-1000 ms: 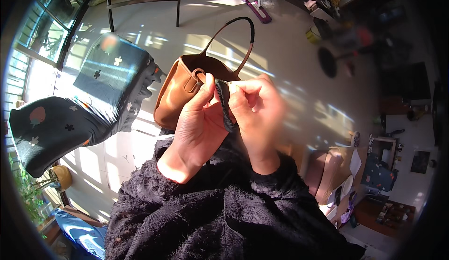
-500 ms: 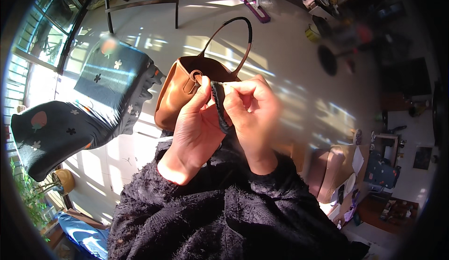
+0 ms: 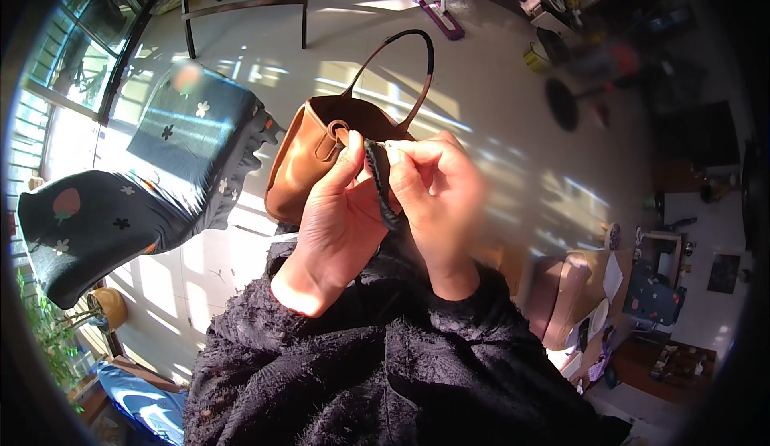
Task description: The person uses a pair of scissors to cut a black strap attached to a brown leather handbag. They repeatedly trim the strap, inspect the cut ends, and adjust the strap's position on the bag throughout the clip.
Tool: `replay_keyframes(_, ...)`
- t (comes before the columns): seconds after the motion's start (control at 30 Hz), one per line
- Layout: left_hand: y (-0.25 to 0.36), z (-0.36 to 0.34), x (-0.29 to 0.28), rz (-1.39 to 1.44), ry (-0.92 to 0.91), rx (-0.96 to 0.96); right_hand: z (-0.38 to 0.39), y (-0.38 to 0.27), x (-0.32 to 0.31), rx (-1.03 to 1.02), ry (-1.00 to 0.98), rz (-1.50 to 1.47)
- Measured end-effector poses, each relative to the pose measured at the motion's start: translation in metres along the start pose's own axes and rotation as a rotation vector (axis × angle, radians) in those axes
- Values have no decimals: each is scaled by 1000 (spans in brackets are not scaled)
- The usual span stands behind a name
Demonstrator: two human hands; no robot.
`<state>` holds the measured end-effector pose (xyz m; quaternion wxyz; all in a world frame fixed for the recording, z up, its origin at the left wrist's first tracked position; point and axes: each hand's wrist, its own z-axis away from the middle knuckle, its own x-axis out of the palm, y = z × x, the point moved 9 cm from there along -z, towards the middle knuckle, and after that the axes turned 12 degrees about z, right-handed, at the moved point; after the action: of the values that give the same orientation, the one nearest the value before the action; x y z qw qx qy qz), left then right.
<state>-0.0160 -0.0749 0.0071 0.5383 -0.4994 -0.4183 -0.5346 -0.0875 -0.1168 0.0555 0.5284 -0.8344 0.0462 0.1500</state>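
Observation:
A brown leather handbag (image 3: 295,165) stands upright in front of my body, its top open. Its far handle (image 3: 423,93) arches up, with a black covering along part of it. Between my hands is a dark strap (image 3: 374,169) with a ridged, braided-looking edge, apparently the bag's near handle. My left hand (image 3: 335,220) is closed on it, thumb raised along its left side. The thumb and forefinger of my right hand (image 3: 433,185) pinch at the strap's upper end. A tiny pale bit shows at those fingertips, too small to name. The strap's lower end is hidden.
A chair under a dark patterned cover (image 3: 188,137) stands to the left, with a potted plant (image 3: 108,310) near it. A dark-legged table (image 3: 245,14) and a purple flat mop (image 3: 439,17) are at the far side. Brown cushioned furniture (image 3: 561,298) lies to the right.
My right hand has shifted very slightly to the right, and the strap's upper part with it. My left hand and the bag look almost unchanged.

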Motion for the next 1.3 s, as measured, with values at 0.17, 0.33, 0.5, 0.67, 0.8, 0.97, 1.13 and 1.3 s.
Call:
replay_keyframes(0.17, 3, 0, -11, 15, 58, 43, 0, -1, 0, 7, -25, -2)
replay_keyframes(0.33, 2, 1, -12, -8, 66, 19, -1, -1, 2, 7, -44, 1)
replay_keyframes(0.5, 4, 1, -11, -37, 102, 53, -3, -5, 1, -10, -51, 11)
replay_keyframes(0.67, 6, 2, -11, -56, 98, 80, -3, -4, 2, -7, -70, -5)
replay_keyframes(0.8, 7, 2, -10, -66, 91, 82, -3, -1, 3, -8, -76, -24)
replay_keyframes(0.97, 11, 4, -25, -86, 213, 141, -5, -1, 3, 42, -117, -1)
replay_keyframes(1.13, 13, 5, -23, -117, 230, 174, -7, -4, 2, 39, -119, 43)
replay_keyframes(1.3, 16, 3, -19, -173, 200, 227, -5, -1, 0, 36, -81, 62)
